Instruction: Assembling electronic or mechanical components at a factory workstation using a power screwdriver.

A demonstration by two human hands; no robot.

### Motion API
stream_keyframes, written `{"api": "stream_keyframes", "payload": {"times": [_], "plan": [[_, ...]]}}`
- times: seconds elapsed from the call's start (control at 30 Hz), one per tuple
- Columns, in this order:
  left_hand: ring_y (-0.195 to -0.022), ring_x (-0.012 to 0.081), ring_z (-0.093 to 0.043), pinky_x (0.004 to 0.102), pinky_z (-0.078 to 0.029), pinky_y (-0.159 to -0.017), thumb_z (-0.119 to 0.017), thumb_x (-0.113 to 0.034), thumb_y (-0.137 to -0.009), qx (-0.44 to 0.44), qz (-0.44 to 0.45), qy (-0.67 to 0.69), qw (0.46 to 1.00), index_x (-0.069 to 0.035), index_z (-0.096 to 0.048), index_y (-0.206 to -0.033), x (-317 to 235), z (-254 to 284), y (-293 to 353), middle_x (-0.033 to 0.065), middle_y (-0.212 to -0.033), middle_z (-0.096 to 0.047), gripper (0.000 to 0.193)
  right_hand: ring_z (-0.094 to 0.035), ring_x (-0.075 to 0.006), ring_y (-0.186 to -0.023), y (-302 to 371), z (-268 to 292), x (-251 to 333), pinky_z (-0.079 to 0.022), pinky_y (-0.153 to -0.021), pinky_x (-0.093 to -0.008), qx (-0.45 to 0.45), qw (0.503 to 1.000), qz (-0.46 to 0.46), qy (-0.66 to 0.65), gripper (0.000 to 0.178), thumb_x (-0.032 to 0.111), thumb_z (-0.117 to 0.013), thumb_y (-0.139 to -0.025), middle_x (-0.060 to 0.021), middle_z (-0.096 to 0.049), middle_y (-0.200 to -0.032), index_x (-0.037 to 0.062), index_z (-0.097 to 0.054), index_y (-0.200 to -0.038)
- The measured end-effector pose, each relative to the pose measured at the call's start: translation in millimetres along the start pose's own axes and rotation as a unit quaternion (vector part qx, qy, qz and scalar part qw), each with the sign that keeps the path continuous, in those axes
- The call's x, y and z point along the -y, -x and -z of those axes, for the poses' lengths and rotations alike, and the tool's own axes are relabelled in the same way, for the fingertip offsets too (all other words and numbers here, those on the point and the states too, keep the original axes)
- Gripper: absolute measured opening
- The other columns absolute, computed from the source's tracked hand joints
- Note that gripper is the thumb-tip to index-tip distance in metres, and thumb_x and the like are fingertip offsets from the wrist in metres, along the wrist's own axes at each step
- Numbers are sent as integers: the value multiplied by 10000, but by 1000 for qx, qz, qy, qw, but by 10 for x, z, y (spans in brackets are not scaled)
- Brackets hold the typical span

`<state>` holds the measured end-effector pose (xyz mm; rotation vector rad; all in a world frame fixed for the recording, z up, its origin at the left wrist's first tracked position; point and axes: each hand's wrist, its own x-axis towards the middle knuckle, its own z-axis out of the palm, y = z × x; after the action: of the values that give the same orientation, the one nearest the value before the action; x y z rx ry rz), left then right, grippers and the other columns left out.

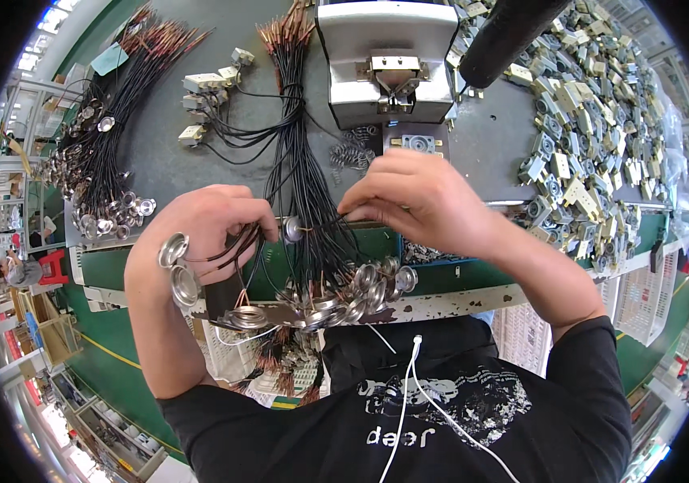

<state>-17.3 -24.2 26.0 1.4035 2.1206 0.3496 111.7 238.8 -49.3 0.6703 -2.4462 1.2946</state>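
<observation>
A thick bundle of black wires point(290, 149) with copper-coloured tips runs down the bench in front of me. Round silver metal cups point(369, 282) hang from its near ends over the bench edge. My left hand point(204, 225) is closed around several of the wires at the bundle's left side, and two cups dangle by that wrist. On the right side, my right hand point(409, 189) pinches a thin black wire between thumb and fingertips. Small cream and grey blocks point(208, 97) are attached to some wires, lying to the left of the bundle.
A silver bench machine point(389, 48) stands at the back, with loose springs point(351, 154) before it. Small grey and cream switch parts point(578, 153) are heaped on the right. Another wire bundle point(115, 129) lies left. A black tube point(505, 40) slants above.
</observation>
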Motion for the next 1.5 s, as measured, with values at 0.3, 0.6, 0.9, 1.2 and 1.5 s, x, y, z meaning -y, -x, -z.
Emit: {"api": "stream_keyframes", "payload": {"times": [0.3,0.6,0.9,1.2,1.5], "plan": [[-826,351,-651,437,-516,-731,-649,-58,-845,-18,-38,35,999,-121,-726,-1070,57,3,-35,129,-840,-667,247,-643,-264,-802,149,-64,-47,-493,-716,-375,-32,998,-29,-42,136,18,-760,-855,-70,-711,-884,44,-730,-985],[-870,321,-679,440,-538,-766,-640,-109,-833,-31,44,-170,984,-172,-716,-1083,-196,-134,-126,98,-819,-662,269,-642,-259,-793,116,-50,-43,-502,-706,-375,-8,1000,2,12,175,51,-794,-830,-63,-699,-871,57,-735,-994],[-805,317,-636,414,-500,-712,-631,-23,-830,-31,16,-53,998,-65,-638,-1006,-68,18,-130,119,-821,-638,181,-703,-220,-816,270,-230,-34,-545,-736,-334,-36,990,-113,-72,128,45,-723,-928,-79,-721,-906,20,-689,-1049],[-636,201,-565,339,-456,-608,-608,-7,-886,38,70,64,995,-25,-569,-985,28,103,-193,100,-756,-585,108,-734,-176,-920,235,-226,-20,-583,-823,-316,6,932,-250,-263,103,53,-574,-1052,-105,-743,-970,-20,-607,-1116],[-713,122,-593,303,-459,-626,-602,40,-896,-4,66,174,983,-17,-618,-976,206,19,-38,47,-782,-616,100,-675,-134,-893,102,141,-1,-551,-829,-291,-58,895,-357,-261,114,121,-535,-1087,-85,-726,-982,46,-580,-1161]]}}
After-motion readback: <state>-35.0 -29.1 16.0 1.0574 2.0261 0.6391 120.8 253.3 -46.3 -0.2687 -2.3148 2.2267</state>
